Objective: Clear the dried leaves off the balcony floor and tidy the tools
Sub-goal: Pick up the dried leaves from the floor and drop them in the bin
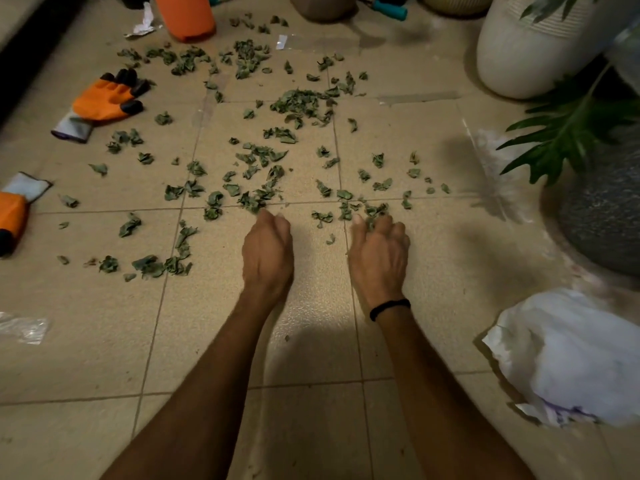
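Many dried green leaves [298, 105] lie scattered over the beige tiled floor [311, 289], thickest toward the middle and far side. My left hand [267, 252] is down at the near edge of the scatter, fingers curled under beside a clump of leaves; what it holds is hidden. My right hand [378, 256], with a black band at the wrist, has its fingers curled round a small bunch of leaves. An orange and black garden glove [105, 98] lies at the far left. A second orange glove [14, 211] sits at the left edge.
A large white pot [526, 50] and a dark grey pot [602, 216] with a green plant [568, 129] stand at right. A white bag [571, 358] lies near right. An orange container [185, 15], teal-handled tools [389, 8] and paper scraps [143, 24] are at the far edge.
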`<state>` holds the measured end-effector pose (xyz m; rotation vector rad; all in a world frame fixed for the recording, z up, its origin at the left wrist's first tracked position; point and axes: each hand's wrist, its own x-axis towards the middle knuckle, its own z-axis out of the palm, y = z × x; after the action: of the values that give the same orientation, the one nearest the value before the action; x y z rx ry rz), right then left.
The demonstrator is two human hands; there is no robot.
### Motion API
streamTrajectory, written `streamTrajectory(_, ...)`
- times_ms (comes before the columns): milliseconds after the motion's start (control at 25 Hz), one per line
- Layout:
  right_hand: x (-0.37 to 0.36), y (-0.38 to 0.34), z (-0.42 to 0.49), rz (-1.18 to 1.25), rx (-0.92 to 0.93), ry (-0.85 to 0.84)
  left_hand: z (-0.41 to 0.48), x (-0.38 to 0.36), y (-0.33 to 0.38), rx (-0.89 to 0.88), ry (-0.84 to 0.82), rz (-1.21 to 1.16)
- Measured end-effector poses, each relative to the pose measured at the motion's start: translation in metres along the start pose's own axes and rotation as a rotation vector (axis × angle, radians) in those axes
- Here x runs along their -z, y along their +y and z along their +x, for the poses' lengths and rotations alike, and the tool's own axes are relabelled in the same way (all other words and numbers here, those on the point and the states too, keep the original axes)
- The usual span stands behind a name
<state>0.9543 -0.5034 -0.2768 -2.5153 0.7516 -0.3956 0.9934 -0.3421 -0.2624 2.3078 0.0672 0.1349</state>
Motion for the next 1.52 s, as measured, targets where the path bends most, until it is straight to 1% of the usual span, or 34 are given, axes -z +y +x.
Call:
streamTrajectory(80,-0.006,0.000,0.006,-0.139,0.080,-0.031,-0.018,0.016,0.000,0.065,0.098,-0.140)
streamTrajectory(160,-0.006,0.003,0.012,-0.173,0.104,-0.061,-0.035,0.030,-0.006,0.120,0.167,-0.169)
streamTrajectory(200,-0.005,0.004,0.014,-0.142,0.080,-0.072,-0.041,0.034,-0.011,0.132,0.174,-0.143)
streamTrajectory(280,-0.001,0.001,0.013,0.002,-0.006,-0.068,-0.050,0.034,-0.025,0.094,0.161,-0.039)
streamTrajectory(320,0.000,-0.003,0.009,0.062,-0.015,-0.064,-0.053,0.032,-0.031,0.057,0.133,0.014)
streamTrajectory(440,-0.007,-0.016,-0.012,0.085,0.107,-0.108,-0.065,0.020,-0.035,-0.086,0.001,0.186)
streamTrajectory(480,-0.008,-0.020,-0.017,0.055,0.143,-0.117,-0.069,0.017,-0.034,-0.123,-0.025,0.231)
streamTrajectory(560,-0.011,-0.029,-0.016,-0.031,0.151,-0.138,-0.076,0.013,-0.034,-0.136,-0.041,0.278)
streamTrajectory(640,-0.012,-0.034,-0.013,-0.119,0.178,-0.177,-0.079,0.013,-0.037,-0.149,-0.031,0.291)
streamTrajectory(720,-0.015,-0.034,-0.011,-0.235,0.254,-0.200,-0.081,0.012,-0.038,-0.171,-0.021,0.282)
streamTrajectory(800,-0.012,-0.036,-0.010,-0.322,0.300,-0.230,-0.084,0.011,-0.035,-0.154,0.009,0.276)
streamTrajectory(840,-0.009,-0.038,-0.009,-0.329,0.289,-0.245,-0.085,0.010,-0.033,-0.142,0.026,0.276)
streamTrajectory(880,-0.006,-0.039,-0.008,-0.299,0.241,-0.261,-0.085,0.009,-0.031,-0.137,0.038,0.283)
streamTrajectory(920,0.000,-0.040,-0.007,-0.225,0.160,-0.283,-0.086,0.010,-0.028,-0.136,0.047,0.299)
streamTrajectory(1000,0.017,-0.038,-0.010,0.021,-0.020,-0.330,-0.086,0.013,-0.023,-0.120,0.048,0.309)
streamTrajectory(1080,0.030,-0.029,-0.027,0.399,-0.183,-0.412,-0.084,0.024,-0.015,-0.006,0.057,0.178)
streamTrajectory(1160,0.039,-0.022,-0.054,0.824,-0.428,-0.505,-0.084,0.043,-0.011,0.200,0.079,0.007)
streamTrajectory(1200,0.042,-0.022,-0.068,0.960,-0.536,-0.549,-0.084,0.053,-0.014,0.303,0.083,-0.044)
streamTrajectory(1240,0.043,-0.026,-0.081,1.031,-0.591,-0.590,-0.086,0.065,-0.017,0.399,0.087,-0.095)
streamTrajectory(1320,0.046,-0.040,-0.103,1.070,-0.609,-0.670,-0.093,0.088,-0.026,0.592,0.096,-0.264)
streamTrajectory(1440,0.061,-0.075,-0.127,1.089,-0.515,-0.760,-0.109,0.131,-0.020,0.851,0.181,-0.606)
streamTrajectory(1520,0.069,-0.107,-0.141,1.111,-0.445,-0.808,-0.120,0.165,-0.014,0.934,0.292,-0.810)
